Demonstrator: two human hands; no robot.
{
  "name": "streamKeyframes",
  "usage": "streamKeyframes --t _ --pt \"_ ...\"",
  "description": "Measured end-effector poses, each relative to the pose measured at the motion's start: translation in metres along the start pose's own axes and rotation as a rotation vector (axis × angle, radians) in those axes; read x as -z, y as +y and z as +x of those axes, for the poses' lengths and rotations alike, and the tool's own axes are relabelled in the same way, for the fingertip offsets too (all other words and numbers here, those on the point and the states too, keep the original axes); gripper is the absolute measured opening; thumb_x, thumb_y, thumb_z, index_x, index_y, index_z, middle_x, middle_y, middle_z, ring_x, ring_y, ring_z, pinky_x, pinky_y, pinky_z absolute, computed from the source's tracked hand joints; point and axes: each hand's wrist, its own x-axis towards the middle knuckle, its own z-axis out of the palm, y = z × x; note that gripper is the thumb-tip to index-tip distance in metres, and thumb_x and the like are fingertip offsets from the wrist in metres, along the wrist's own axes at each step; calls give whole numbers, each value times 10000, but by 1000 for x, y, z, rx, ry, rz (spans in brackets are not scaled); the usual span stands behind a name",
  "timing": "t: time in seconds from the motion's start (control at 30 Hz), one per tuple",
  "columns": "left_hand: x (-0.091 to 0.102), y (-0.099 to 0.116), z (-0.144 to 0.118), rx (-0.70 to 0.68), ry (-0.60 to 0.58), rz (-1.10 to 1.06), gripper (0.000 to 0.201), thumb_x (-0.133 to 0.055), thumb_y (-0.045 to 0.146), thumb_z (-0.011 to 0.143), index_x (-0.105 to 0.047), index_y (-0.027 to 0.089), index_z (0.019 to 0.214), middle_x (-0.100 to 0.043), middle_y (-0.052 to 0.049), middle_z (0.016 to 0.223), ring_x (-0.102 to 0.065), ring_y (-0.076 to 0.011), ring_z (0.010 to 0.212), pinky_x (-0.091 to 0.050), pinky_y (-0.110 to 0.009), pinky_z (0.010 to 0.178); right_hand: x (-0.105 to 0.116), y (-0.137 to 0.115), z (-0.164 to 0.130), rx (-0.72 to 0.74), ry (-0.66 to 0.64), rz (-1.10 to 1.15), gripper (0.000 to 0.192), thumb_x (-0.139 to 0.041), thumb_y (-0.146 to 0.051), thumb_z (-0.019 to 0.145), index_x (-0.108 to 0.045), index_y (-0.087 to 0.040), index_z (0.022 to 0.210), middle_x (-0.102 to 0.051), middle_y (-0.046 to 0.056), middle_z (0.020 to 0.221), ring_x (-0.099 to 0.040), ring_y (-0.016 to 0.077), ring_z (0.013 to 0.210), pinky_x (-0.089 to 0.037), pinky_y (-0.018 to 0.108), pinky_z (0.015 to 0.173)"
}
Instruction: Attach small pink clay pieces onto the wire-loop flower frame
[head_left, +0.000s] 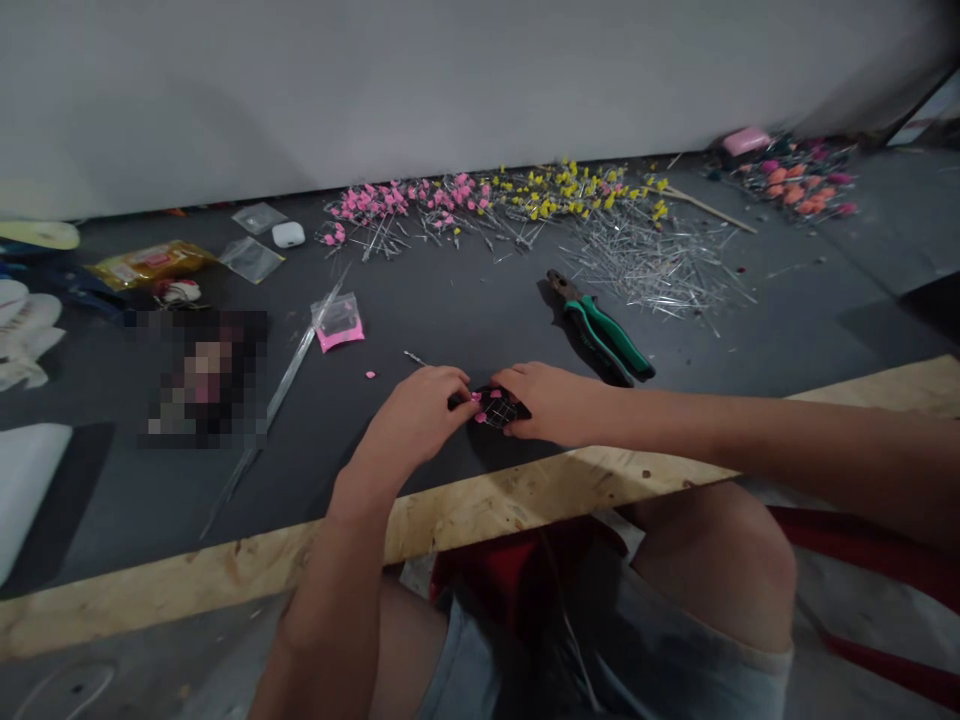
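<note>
A small black object with a pale grid pattern (501,412) is between my hands, low over the tabletop near its front edge. Several pink bits show on and around it. My left hand (420,408) is closed at its left end, thumb and fingers pinched together beside a pink bit. On the right side, my right hand (551,402) grips the same object with curled fingers, which hide part of it. A thin twisted wire stem (414,358) pokes out just beyond my left hand. One loose pink petal-like piece (370,375) lies to the left.
Green-handled pliers (607,335) lie beyond my right hand. Farther back are pink-tipped stems (375,205), yellow-tipped stems (562,190) and a heap of bare wires (660,265). A pink-bottomed plastic bag (339,322) and long clear strips (296,365) lie left. The wooden edge (480,510) runs in front.
</note>
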Motion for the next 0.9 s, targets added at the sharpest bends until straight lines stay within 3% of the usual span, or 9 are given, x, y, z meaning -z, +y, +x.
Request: streamKeyframes --t 0.33,0.63,0.77,0.9 --pt "4 5 2 48 -10 -13 206 -504 297 843 -642 175 751 -654 -69 1073 -577 -232 1009 -430 -387 917 0 -3 0 10 5 -36 299 -604 -251 786 -523 -100 1032 -604 147 1000 -568 265 910 -392 339 745" --pt "2 4 3 64 8 -7 202 -516 307 827 -543 187 667 -645 -64 984 -577 -225 919 -439 -385 805 -1 -2 0 16 7 -44 290 -603 -250 790 -528 -96 1024 -605 144 994 -571 266 906 -394 341 753" --pt "6 1 0 71 1 -51 191 -566 363 811 -549 194 724 -648 -45 951 -576 -204 861 -438 -347 737 -1 -2 1 23 13 -39 294 -595 -259 795 -528 -101 1033 -607 142 995 -570 264 910 -395 339 758" --pt "7 -4 -4 72 1 -103 200 -590 375 798 -601 205 903 -657 -34 968 -591 -193 860 -451 -328 749 0 -3 0 6 0 -20 313 -594 -262 801 -525 -109 1065 -607 146 1021 -570 269 928 -395 342 766"
